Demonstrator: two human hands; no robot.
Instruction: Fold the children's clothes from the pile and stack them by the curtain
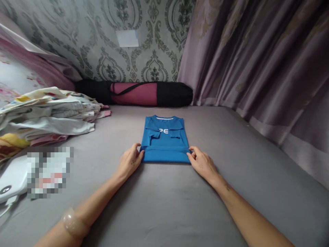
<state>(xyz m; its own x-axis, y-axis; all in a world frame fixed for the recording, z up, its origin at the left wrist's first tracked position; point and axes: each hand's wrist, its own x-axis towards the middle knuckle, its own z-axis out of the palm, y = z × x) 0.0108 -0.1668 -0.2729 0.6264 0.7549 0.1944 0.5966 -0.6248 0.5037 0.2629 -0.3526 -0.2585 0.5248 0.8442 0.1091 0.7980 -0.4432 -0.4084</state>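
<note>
A blue T-shirt point(166, 156) lies on the grey bed sheet with its sides tucked inward and its bottom edge turned up in a band. Its collar, with a white strip, points away from me, and white letters show in part between the two sleeves. My left hand point(130, 158) pinches the left end of the folded band between thumb and fingers. At the right end of the same band, my right hand point(202, 162) grips the cloth in a like pinch.
A pile of clothes point(48, 109) lies at the left. Nearer me are a white device point(15, 175) with a cable and a blurred-out item point(50, 173). A black and maroon roll bag point(136, 93) rests along the wall. Purple curtains point(244, 51) hang at the right.
</note>
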